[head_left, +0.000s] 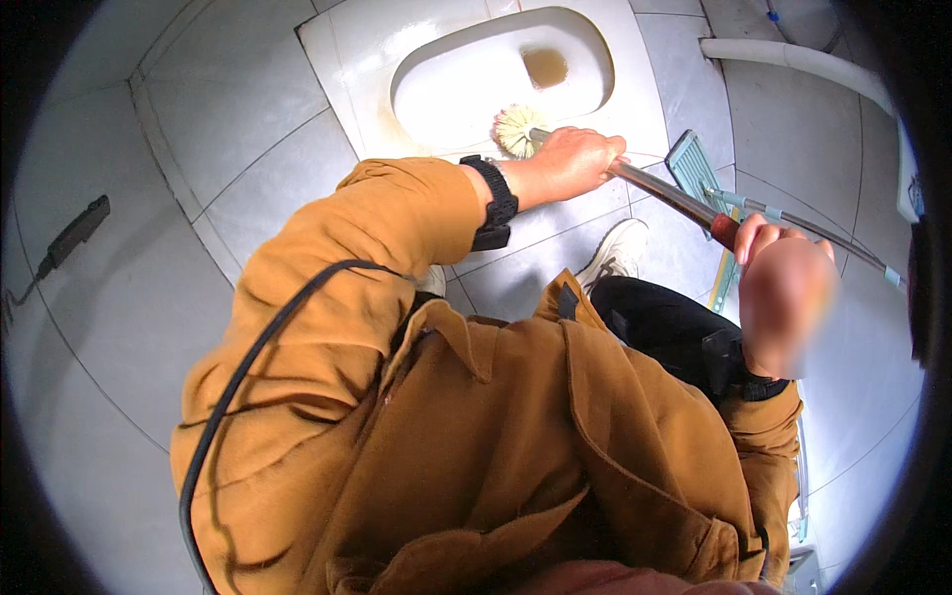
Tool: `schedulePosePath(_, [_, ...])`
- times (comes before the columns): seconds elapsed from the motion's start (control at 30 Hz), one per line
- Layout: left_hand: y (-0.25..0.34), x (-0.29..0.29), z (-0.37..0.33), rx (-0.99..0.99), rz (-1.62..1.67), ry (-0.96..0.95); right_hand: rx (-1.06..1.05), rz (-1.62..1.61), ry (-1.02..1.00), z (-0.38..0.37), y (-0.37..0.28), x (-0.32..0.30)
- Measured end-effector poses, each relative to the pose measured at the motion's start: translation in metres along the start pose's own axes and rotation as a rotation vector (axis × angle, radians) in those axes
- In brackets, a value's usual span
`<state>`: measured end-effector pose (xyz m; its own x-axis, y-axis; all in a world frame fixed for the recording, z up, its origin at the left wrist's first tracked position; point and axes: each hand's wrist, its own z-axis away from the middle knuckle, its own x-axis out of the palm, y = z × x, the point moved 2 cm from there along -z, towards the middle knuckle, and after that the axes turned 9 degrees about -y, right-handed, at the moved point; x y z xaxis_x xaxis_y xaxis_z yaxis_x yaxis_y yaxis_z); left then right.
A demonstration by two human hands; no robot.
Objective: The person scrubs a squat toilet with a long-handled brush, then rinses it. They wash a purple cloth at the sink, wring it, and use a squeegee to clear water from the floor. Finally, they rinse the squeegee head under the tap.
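A long-handled toilet brush (pixel 517 131) slants across the view, its pale round bristle head at the near rim of the white squat toilet (pixel 650 99). My left hand (pixel 575 164) is closed around the metal pole close to the bristles. Farther right, my right hand (pixel 786 288) wraps the other end of the pole by its reddish-brown grip; part of this hand is blurred. Inside the toilet bowl a brown patch (pixel 545 67) shows around the drain.
A teal ribbed flat tool (pixel 691 164) with a thin pole stands right of the toilet. Above it a white pipe (pixel 793 55) runs along the wall. A dark plug-like object (pixel 74 236) with a cord is at the left. My shoe (pixel 617 250) rests on grey tiles.
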<state>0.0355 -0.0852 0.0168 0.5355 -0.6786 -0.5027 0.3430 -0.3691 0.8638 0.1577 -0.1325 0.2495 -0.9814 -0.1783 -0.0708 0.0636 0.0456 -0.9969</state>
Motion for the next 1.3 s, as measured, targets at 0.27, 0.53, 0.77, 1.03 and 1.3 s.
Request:
schedulePosePath(0.27, [0.035, 0.042, -0.022, 0.101, 0.28, 0.06, 0.054, 0.267, -0.116, 0.001, -0.008, -0.006])
schedulePosePath(0.53, [-0.026, -0.029, 0.018, -0.115, -0.049, -0.074, 0.014, 0.084, -0.326, -0.04, 0.008, 0.036])
schedulePosePath(0.77, [0.032, 0.028, -0.051, 0.065, 0.254, 0.133, 0.073, 0.259, -0.156, -0.016, -0.019, -0.026])
schedulePosePath(1.03, [0.011, 0.008, -0.024, -0.044, 0.11, -0.033, 0.062, -0.089, -0.078, -0.025, 0.011, -0.052])
schedulePosePath(1.3, [0.025, 0.019, -0.033, 0.105, 0.201, 0.154, -0.062, 0.072, -0.277, -0.019, -0.003, -0.022])
